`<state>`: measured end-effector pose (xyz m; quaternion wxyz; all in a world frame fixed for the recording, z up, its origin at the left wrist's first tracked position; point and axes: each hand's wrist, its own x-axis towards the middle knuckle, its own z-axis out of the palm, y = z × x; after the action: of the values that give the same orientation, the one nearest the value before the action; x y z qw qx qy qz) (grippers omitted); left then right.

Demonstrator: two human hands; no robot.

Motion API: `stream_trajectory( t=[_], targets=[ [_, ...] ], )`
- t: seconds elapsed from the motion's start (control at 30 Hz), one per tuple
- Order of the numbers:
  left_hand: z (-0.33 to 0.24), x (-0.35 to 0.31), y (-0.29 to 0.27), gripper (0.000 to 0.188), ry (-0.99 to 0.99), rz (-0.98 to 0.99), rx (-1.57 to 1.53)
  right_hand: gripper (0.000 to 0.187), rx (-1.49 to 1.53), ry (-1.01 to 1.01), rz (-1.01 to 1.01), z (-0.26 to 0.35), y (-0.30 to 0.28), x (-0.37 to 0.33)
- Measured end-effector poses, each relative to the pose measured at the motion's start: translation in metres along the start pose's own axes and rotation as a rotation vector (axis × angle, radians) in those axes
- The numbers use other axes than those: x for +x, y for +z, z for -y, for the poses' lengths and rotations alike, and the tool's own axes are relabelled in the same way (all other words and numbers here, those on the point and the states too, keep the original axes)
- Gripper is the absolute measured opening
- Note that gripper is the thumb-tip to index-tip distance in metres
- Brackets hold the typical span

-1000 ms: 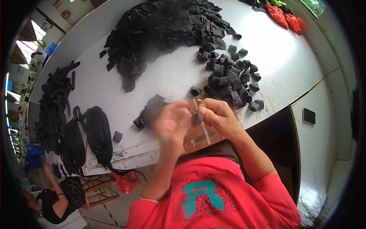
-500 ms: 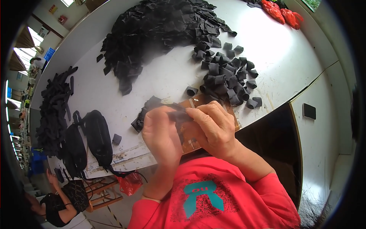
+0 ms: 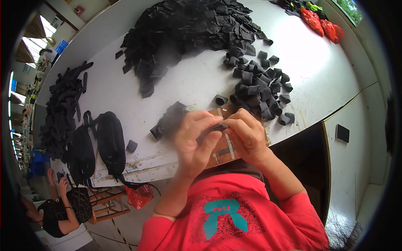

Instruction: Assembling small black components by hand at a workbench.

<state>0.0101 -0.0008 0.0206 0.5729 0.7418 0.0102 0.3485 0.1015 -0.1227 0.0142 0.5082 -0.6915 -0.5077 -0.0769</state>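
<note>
In front of my chest, over a brown board (image 3: 222, 155) at the table's near edge, both hands meet on a small black fabric piece (image 3: 214, 128). My left hand (image 3: 190, 140) pinches its left part between thumb and fingers. The right end is gripped by my right hand (image 3: 248, 136), with the fingertips pressed together. The piece looks folded narrow; the fingers cover much of it. Just beyond my left hand lie several black fabric pieces (image 3: 169, 119), partly blurred. Beyond my right hand is a heap of black fabric loops (image 3: 261, 85).
A large pile of flat black pieces (image 3: 188, 35) lies at the back. On the left are black strips (image 3: 63, 108) and a black pouch (image 3: 109, 144). A phone (image 3: 342, 133) rests at right; red plastic bags (image 3: 322, 26) lie far right. A co-worker (image 3: 58, 213) sits lower left.
The fabric piece, stretched and blurred between my hands before, now looks folded and narrower. My left hand has turned, showing its thumb on the piece. The whole view has shifted slightly.
</note>
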Motion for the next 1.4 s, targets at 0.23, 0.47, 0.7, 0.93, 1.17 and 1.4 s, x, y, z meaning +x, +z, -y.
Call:
stream_trajectory(
  t=[0.23, 0.47, 0.7, 0.93, 1.17, 1.4],
  targets=[
    [-0.002, -0.004, 0.000, 0.013, -0.080, -0.113, -0.118, 0.009, 0.114, 0.056, 0.185, 0.003, -0.014, 0.018],
    [-0.007, -0.005, 0.005, 0.010, 0.013, -0.089, 0.127, 0.017, 0.182, 0.043, 0.086, -0.010, 0.002, 0.003],
    [0.012, -0.012, 0.009, 0.010, 0.173, -0.129, 0.269, 0.021, -0.035, -0.156, -0.047, -0.004, 0.011, 0.002],
    [0.038, -0.029, -0.005, 0.008, -0.004, -0.203, 0.298, 0.006, 0.085, -0.006, 0.105, -0.008, -0.006, 0.010],
    [0.135, -0.079, -0.135, 0.025, -0.511, -0.208, 1.164, 0.034, 0.460, 0.890, -0.467, -0.062, -0.049, 0.001],
    [0.098, -0.067, -0.155, 0.014, -0.457, -0.304, 0.938, 0.021, 0.242, 0.664, 0.003, 0.001, 0.004, -0.059]
  ],
)
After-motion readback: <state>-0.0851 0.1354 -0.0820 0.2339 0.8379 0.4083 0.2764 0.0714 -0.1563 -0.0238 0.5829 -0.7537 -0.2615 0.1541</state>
